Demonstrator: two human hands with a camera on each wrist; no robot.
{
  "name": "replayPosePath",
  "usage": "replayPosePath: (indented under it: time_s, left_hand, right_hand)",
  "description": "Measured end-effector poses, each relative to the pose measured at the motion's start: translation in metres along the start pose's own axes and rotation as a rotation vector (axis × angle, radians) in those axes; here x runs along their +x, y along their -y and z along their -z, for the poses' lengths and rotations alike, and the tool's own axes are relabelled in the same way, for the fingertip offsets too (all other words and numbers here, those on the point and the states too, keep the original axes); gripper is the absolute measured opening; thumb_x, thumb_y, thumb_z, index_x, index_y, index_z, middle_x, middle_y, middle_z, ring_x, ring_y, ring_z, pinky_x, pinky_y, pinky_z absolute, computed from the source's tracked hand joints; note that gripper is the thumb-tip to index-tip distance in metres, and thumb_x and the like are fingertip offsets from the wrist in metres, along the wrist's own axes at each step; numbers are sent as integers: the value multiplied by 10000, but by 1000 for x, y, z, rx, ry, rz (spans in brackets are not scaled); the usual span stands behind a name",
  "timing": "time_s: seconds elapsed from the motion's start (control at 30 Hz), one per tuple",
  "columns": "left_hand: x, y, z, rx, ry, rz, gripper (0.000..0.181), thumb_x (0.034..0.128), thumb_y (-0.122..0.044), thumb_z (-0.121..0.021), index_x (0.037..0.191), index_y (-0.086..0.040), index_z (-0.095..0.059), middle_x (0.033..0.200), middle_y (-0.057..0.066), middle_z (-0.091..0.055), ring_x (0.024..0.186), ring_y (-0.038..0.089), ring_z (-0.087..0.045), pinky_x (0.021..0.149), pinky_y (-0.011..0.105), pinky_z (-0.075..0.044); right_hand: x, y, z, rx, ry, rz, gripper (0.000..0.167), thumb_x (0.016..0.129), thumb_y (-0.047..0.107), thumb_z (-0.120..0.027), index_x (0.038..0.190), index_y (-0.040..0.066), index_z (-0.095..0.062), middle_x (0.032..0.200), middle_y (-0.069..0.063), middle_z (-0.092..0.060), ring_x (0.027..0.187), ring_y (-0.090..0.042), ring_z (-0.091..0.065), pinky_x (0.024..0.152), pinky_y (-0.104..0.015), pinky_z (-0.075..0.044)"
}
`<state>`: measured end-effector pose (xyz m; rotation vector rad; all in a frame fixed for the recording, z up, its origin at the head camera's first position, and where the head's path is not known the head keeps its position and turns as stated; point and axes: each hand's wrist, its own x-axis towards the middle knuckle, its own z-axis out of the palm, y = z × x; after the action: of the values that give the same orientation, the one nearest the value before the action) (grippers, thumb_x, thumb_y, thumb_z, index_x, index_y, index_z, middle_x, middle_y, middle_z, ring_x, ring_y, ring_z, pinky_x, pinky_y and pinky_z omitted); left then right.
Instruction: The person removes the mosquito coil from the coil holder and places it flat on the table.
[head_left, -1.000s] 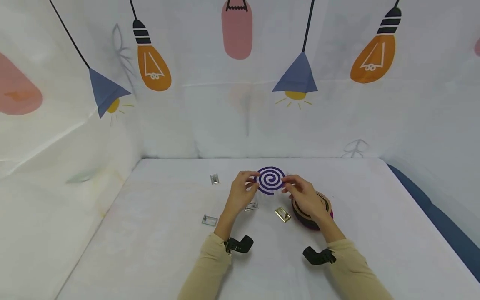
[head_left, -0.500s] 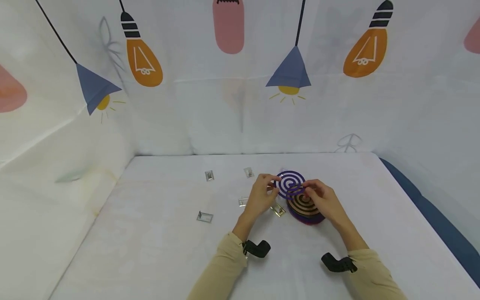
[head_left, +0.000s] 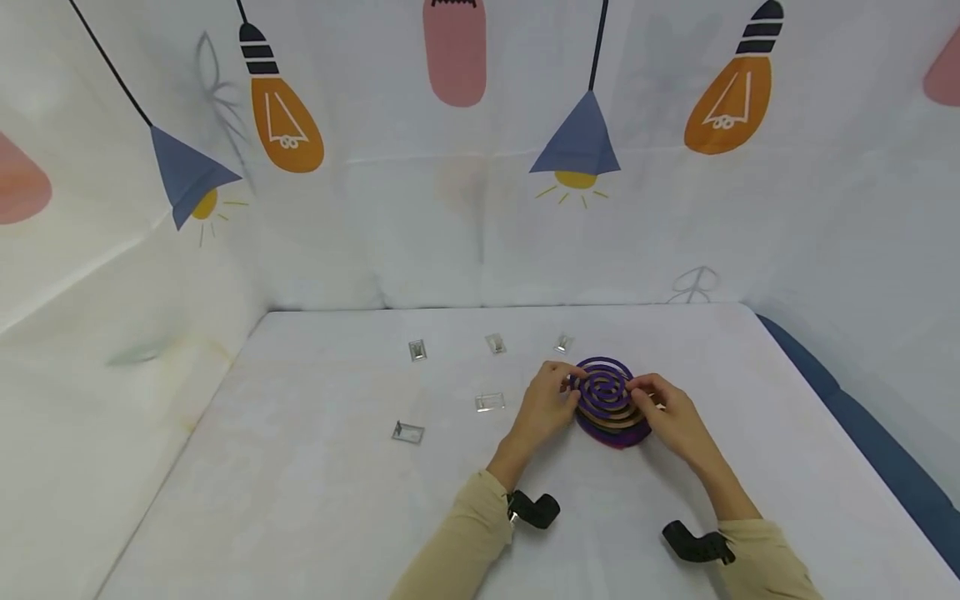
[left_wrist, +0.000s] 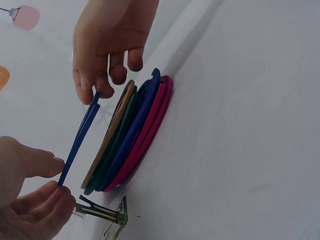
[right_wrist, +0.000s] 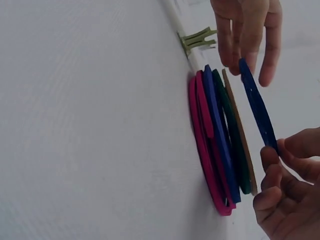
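Observation:
Both hands hold a dark blue-purple mosquito coil [head_left: 602, 385] by opposite edges. My left hand [head_left: 546, 404] pinches its left edge between thumb and fingers; my right hand [head_left: 675, 419] pinches the right edge. Under it lies a stack of flat coils: tan [left_wrist: 107, 137], green [right_wrist: 231, 125], blue [left_wrist: 134, 132] and magenta [right_wrist: 200, 130] at the bottom. Both wrist views show the held coil tilted, with a gap between it and the tan coil. A gold metal coil stand [left_wrist: 105, 214] sits beside the stack, hidden behind my left hand in the head view.
Several small metal coil stands lie left of and behind the stack, among them a nearer one [head_left: 407, 432], a middle one [head_left: 490, 402] and a far one [head_left: 417, 350]. The white table [head_left: 300, 500] ends at a wall sheet [head_left: 420, 233] printed with lamps.
Both hands have carried the blue-purple coil rightward and toward me, from left of the stack to above it. The head view has shifted slightly.

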<state>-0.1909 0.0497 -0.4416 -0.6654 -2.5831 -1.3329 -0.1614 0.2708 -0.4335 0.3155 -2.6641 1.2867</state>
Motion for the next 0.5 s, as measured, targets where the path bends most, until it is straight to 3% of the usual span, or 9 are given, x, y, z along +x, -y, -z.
replayPosePath:
  time_s: [0.27,0.5]
  left_hand:
    - [1,5,-8,77,-1,-32,281,889,22,-711,1155,-66,-726,1186,145,-679,971,202,-649,840,224,-515]
    - [1,5,-8,76,26,-19,283,909,-4,-703,1178,-88,-723,1176,133,-686,961,176,-612,828,220,-485]
  right_hand:
    - [-1,-4,0,-108,37,-28,176,1047,100,-562,1172,2,-638,1019,-139,-704,822,-71,-590,688,-233,-492]
    - [0,-4,5,-141,54,-30,177,1044,84,-544,1171,-4,-630,1056,-163,-684,866,-165,-604,653,-242,-496]
